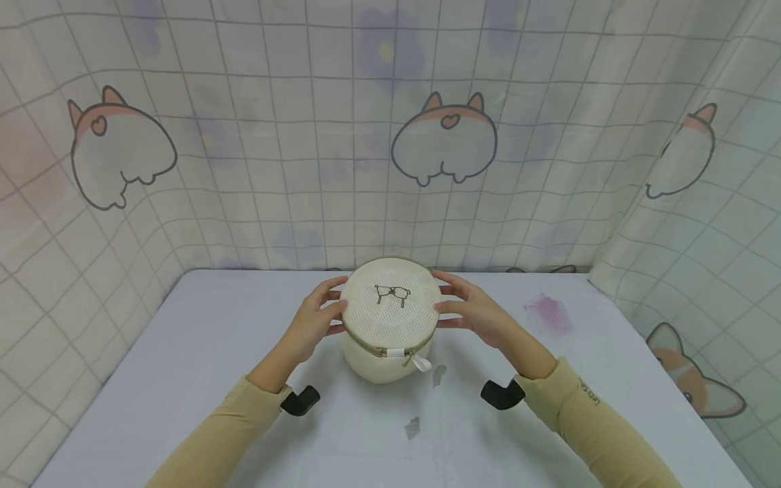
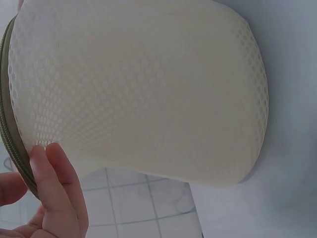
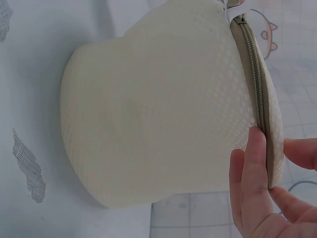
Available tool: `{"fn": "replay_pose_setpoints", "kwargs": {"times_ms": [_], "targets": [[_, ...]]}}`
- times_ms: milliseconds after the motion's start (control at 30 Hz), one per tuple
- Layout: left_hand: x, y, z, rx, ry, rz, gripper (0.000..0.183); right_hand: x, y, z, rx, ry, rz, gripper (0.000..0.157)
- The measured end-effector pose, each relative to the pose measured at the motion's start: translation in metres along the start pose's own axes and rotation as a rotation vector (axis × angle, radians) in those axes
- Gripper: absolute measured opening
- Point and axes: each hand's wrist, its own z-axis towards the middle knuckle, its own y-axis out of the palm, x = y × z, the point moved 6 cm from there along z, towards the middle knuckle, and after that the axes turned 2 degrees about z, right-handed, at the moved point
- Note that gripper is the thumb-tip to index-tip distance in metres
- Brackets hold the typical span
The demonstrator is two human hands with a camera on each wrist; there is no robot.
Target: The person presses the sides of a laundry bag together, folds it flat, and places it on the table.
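A cream mesh laundry bag (image 1: 390, 318), round like a drum, stands on the table with a glasses drawing on its top. A khaki zipper (image 3: 257, 84) runs round the top rim, and its pull with a white tab (image 1: 421, 363) hangs at the front. My left hand (image 1: 318, 313) pinches the rim on the left, thumb on top and fingers against the mesh side (image 2: 99, 89). On the opposite side my right hand (image 1: 471, 308) pinches the rim the same way, fingers below the zipper. What the bag contains is hidden.
The white table (image 1: 244, 318) has a pink stain (image 1: 551, 313) at the right and grey patches (image 1: 413, 428) near the front. A checked curtain (image 1: 274, 169) with corgi drawings encloses the back and sides. Black wrist mounts (image 1: 503, 394) sit at both cuffs.
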Motion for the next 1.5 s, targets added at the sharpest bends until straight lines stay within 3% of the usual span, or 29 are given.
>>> {"fn": "replay_pose_setpoints", "kwargs": {"times_ms": [167, 1500], "targets": [[-0.008, -0.002, 0.005, 0.003, 0.007, 0.002, 0.048, -0.001, 0.001, 0.0, -0.004, -0.009, 0.01, 0.066], [-0.014, -0.005, 0.008, 0.021, -0.046, -0.06, 0.047, 0.0, 0.001, 0.006, -0.043, -0.022, 0.061, 0.061]]}}
